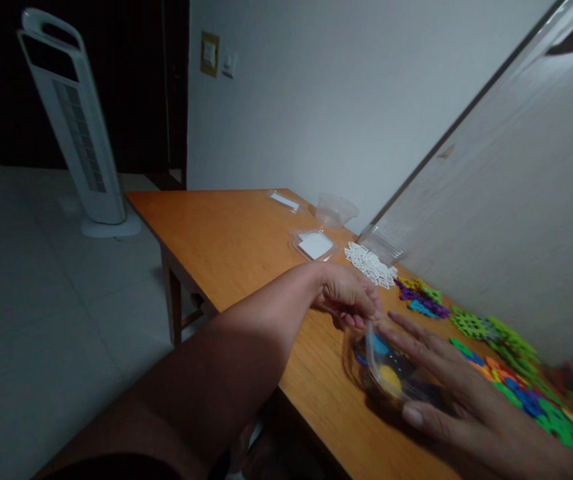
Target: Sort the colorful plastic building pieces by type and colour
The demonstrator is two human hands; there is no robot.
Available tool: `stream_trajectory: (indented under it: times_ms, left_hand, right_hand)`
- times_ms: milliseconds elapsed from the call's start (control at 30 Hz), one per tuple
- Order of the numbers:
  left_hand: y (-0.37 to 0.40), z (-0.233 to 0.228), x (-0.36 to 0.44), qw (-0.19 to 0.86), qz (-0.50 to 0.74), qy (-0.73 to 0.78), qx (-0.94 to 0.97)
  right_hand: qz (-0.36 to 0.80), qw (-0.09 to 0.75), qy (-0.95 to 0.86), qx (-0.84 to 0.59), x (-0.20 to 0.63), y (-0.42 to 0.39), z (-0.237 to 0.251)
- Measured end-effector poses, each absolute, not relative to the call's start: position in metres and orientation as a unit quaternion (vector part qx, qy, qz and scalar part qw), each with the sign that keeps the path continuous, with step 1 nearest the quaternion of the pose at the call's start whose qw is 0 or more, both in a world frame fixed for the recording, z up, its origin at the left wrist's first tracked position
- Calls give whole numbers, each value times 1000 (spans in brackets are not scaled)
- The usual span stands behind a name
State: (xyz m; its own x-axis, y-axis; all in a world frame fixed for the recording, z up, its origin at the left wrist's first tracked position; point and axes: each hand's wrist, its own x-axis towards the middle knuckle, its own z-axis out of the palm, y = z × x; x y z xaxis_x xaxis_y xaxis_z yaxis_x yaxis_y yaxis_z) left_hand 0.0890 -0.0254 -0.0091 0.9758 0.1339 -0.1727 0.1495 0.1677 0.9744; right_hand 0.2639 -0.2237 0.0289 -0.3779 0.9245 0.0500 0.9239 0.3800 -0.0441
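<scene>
Both your hands work one clear container (391, 373) of coloured pieces at the table's (236, 240) 5 o'clock corner: left hand (349, 297) pinching its rim shut-fingered, right hand (459, 393) spread flat over it, so steady it before lifting.

Two hands (351, 297), one tower fan (74, 127), one wooden table (236, 233), three clear lids (314, 245).

1. I see a wooden table (226, 233) against the wall.
2. Far end: clear bowl (335, 209), two flat clear lids (315, 245).
3. Middle: white lace-like pieces (370, 264).
4. Near right: coloured plastic pieces (511, 373), clear container (391, 373).
</scene>
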Motion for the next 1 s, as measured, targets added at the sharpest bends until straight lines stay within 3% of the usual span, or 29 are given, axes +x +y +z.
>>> stream_trajectory:
  times_ms: [733,1000]
  left_hand:
    - [-28,-9,85,739,11,110,665]
    - [-33,-4,84,725,21,135,675]
  right_hand:
    - [-6,33,-823,-567,258,-227,23]
    - [-57,6,-807,-588,253,-239,19]
